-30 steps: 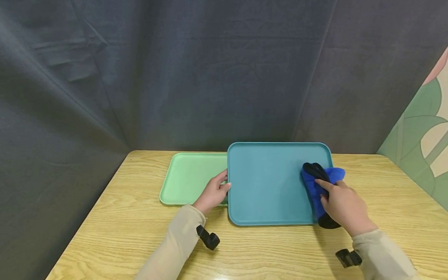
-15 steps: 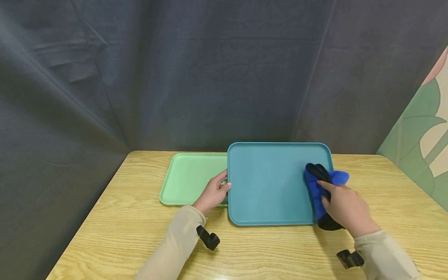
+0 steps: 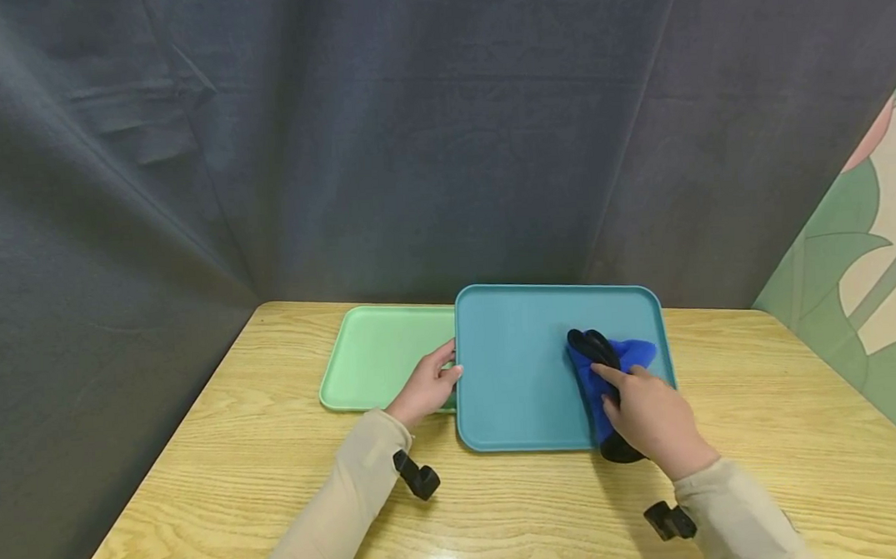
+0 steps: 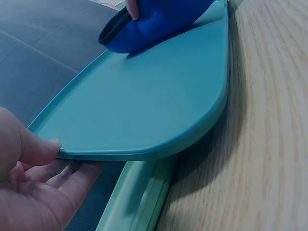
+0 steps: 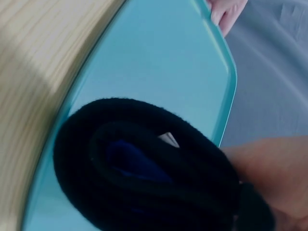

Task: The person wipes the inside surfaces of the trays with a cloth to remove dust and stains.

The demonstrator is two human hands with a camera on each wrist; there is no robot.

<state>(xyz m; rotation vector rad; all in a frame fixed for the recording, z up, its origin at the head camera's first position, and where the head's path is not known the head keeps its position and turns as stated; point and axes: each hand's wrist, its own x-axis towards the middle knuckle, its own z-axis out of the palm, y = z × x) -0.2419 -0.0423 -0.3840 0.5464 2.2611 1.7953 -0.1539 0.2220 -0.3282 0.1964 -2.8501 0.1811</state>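
In the head view my left hand (image 3: 426, 385) holds the left rim of a teal tray (image 3: 520, 376). The left wrist view shows the thumb on top of the rim and the fingers underneath. My right hand (image 3: 657, 416) grips a folded blue cloth item (image 3: 591, 390) with black parts, index finger laid along it, against the tray's right half. Up close in the right wrist view, the black end (image 5: 110, 110) is rolled around a blue inside with a small white tag. Part of the cloth and some right fingers are hidden.
A light green tray (image 3: 383, 349) lies on the wooden table (image 3: 223, 456), partly underneath the teal tray's left side. Behind the table hangs a dark curtain (image 3: 442, 146). A wall with a leaf pattern (image 3: 869, 286) stands at the right.
My right hand shifted slightly right with the cloth, then moved left across the teal tray, uncovering its right edge. The left hand and both trays look unmoved.
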